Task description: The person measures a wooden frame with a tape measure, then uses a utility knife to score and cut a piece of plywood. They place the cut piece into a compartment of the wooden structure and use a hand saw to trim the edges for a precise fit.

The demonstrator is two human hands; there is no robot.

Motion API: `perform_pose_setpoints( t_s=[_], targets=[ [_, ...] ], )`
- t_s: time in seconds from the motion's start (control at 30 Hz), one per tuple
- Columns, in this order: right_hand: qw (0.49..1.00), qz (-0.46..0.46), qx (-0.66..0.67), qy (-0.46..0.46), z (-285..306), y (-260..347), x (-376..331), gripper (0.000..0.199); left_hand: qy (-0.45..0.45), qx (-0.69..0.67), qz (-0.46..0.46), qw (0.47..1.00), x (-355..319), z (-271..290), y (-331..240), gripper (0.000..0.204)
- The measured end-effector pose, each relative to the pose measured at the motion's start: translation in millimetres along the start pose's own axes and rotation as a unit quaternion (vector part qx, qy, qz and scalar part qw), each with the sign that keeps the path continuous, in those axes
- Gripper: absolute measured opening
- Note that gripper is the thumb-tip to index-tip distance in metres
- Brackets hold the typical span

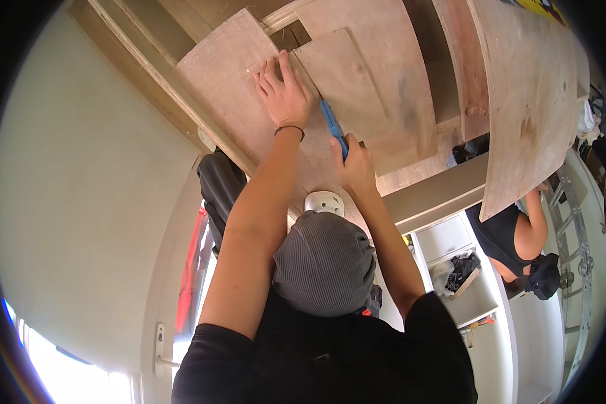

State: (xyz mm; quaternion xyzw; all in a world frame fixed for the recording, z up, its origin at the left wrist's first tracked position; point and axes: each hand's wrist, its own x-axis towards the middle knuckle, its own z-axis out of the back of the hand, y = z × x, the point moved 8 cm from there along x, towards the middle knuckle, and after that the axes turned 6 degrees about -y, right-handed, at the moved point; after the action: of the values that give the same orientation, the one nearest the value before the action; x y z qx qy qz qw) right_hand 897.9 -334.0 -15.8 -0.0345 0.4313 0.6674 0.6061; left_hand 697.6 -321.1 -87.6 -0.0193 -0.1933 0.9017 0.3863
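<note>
My left hand (pixel 288 93) lies flat on a pale plywood board (pixel 222 60), its fingers stretched out near the board's right edge. Wrapped round a blue utility knife (pixel 332 124) is my right hand (pixel 355 167), lower and to the right. The knife's front end points up along the seam between that board and a smaller, thin plywood piece (pixel 343 81) on the right. Whether its blade is out is too small to tell. Both my arms are stretched out toward the boards.
Larger plywood sheets (pixel 528 94) stand at the right. A person in black (pixel 518 236) is beside them, near a metal ladder (pixel 576 249). A white cabinet (pixel 444 239) holds bags and tools. A round white fitting (pixel 324 202) sits below the boards; a door handle (pixel 160 350) is at lower left.
</note>
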Motion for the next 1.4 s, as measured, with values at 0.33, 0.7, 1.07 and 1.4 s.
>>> perform_pose_setpoints(
  t_s=[0.33,0.7,1.07,1.4],
  targets=[
    [0.989,-0.124,-0.007,0.083,103,-1,-148,0.026,-0.004,0.033,-0.008,0.999,0,0,-2,0.047],
    [1.0,0.004,0.009,0.012,102,-12,-162,0.029,0.018,0.036,0.002,0.999,0,0,-1,0.048],
    [0.999,0.012,0.046,-0.015,14,-32,-36,0.043,-0.004,0.013,-0.004,1.0,-1,3,-2,0.046],
    [0.997,-0.062,-0.022,0.027,53,-17,-52,0.033,-0.012,0.022,-0.004,1.0,1,2,-2,0.046]
  ],
)
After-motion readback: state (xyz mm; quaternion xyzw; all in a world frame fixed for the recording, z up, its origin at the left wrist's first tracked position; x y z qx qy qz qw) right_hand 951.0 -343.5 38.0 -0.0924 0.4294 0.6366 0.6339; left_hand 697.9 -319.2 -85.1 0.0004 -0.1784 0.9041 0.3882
